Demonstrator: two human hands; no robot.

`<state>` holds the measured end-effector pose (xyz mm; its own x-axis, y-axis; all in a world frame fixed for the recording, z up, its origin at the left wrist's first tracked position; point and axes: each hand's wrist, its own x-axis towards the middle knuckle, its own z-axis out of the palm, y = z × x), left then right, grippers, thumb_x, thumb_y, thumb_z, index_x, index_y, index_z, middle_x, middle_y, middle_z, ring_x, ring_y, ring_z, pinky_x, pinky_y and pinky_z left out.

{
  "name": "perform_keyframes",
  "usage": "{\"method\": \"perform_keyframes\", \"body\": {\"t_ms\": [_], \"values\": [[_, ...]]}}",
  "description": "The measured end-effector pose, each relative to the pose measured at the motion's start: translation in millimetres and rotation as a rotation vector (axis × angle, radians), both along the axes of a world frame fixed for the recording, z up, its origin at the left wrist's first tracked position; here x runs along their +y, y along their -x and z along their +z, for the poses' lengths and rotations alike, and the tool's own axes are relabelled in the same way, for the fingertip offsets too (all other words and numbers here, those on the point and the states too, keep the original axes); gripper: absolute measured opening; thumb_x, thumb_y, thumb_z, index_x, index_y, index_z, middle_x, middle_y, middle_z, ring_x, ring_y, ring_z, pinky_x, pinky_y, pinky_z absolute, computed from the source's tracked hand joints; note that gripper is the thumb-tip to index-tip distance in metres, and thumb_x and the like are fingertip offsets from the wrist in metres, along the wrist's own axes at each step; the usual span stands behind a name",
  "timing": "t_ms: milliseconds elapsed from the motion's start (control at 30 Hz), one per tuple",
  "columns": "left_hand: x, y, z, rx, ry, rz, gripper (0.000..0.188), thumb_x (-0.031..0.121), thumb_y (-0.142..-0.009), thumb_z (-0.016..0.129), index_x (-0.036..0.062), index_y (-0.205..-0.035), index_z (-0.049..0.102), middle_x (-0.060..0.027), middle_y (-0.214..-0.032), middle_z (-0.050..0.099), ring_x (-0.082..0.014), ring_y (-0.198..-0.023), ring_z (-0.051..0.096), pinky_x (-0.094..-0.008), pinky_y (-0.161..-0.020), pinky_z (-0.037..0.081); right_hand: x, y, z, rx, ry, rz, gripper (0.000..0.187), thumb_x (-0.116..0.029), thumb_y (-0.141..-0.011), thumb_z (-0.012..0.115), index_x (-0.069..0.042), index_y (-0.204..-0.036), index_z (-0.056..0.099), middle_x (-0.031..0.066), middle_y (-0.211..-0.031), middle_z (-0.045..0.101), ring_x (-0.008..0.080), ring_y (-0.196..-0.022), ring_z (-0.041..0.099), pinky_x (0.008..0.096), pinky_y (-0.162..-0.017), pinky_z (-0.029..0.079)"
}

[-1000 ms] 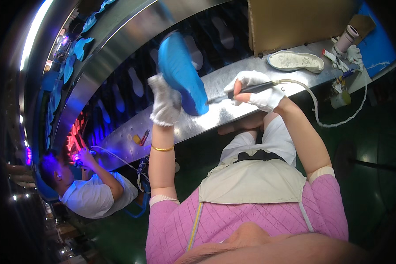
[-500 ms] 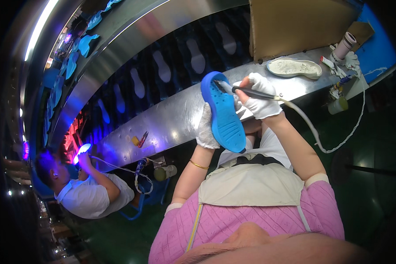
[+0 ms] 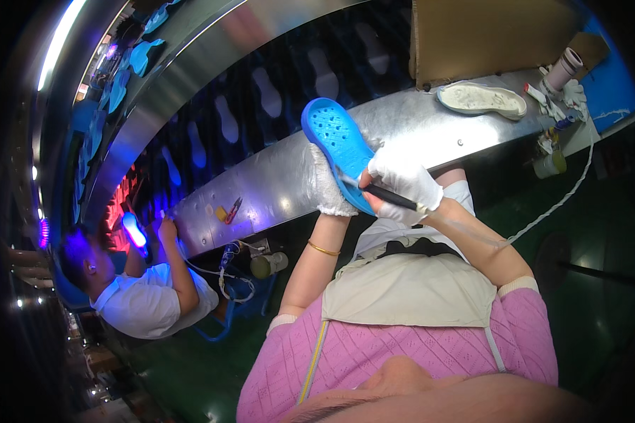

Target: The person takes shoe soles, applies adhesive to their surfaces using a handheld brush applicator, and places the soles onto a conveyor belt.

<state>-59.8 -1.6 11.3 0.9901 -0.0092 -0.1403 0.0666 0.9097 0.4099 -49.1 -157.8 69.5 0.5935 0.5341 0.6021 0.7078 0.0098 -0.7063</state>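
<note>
Hands (image 3: 408, 179) grip blue sole (image 3: 331, 128) (left) and brush (image 3: 394, 198) (right), bench edge (image 3: 279, 213) beneath, cream sole (image 3: 481, 99) well apart.

The metal bench (image 3: 466, 137) offers passage rightward until 1 white sole (image 3: 481, 99) obstructs.

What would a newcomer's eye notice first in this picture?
Probably the bright blue, perforated shoe sole at the centre, held by the white-gloved left hand, with the white-gloved right hand holding a black-handled tool over it. Then perhaps the glowing violet-white sole beside the white-shirted co-worker at left.
</note>
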Motion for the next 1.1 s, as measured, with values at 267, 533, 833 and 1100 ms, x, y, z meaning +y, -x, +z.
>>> {"method": "perform_keyframes", "body": {"t_ms": [267, 533, 833, 1100], "values": [[18.2, -13.6, 7.9, -0.039, -0.058, 0.081, 0.066, 0.062, -0.086, 0.041, 0.0084, -0.124, 0.046, -0.0111, -0.113, 0.057, -0.0263, -0.098, 0.058, -0.0424, -0.085, 0.05, 4.0, 3.7, -3.0, 0.009, 0.075, 0.075, 0.021, 0.001, -0.07, 0.065, -0.008, -0.088, 0.059, 0.0095, -0.079, 0.058, 0.0248, -0.069, 0.059, 0.0309, -0.066, 0.049], [11.8, 7.9, 26.2, -0.209, 0.21, -0.082, 0.086, 0.073, -0.079, 0.038, 0.006, -0.134, 0.035, -0.0145, -0.125, 0.048, -0.0296, -0.111, 0.049, -0.0462, -0.097, 0.04, -14.6, -24.6, 6.0, 0.658, 0.04, -0.014, 0.011, -0.008, -0.082, 0.064, -0.002, -0.089, 0.058, 0.008, -0.082, 0.062, 0.0134, -0.073, 0.059, 0.0252, -0.07, 0.049], [4.7, -1.3, 28.4, -0.247, 0.108, -0.056, 0.089, 0.074, -0.079, 0.037, 0.0075, -0.138, 0.03, -0.0164, -0.132, 0.042, -0.0303, -0.116, 0.047, -0.0444, -0.099, 0.039, -1.6, 1.6, 4.4, 0.82, -0.095, 0.129, 0.013, -0.002, -0.079, 0.066, -0.002, -0.09, 0.059, 0.0073, -0.081, 0.062, 0.0128, -0.075, 0.06, 0.0245, -0.068, 0.049], [12.4, -7.7, 29.8, -0.345, 0.022, 0.065, 0.086, 0.069, -0.081, 0.041, 0.0078, -0.14, 0.028, -0.0156, -0.139, 0.036, -0.0296, -0.124, 0.04, -0.0433, -0.102, 0.037, 14.9, 20.7, 0.8, 0.624, -0.118, 0.07, 0.012, 0.0, -0.079, 0.064, -0.004, -0.091, 0.063, 0.0054, -0.085, 0.065, 0.0104, -0.072, 0.059, 0.0235, -0.067, 0.047]]}}
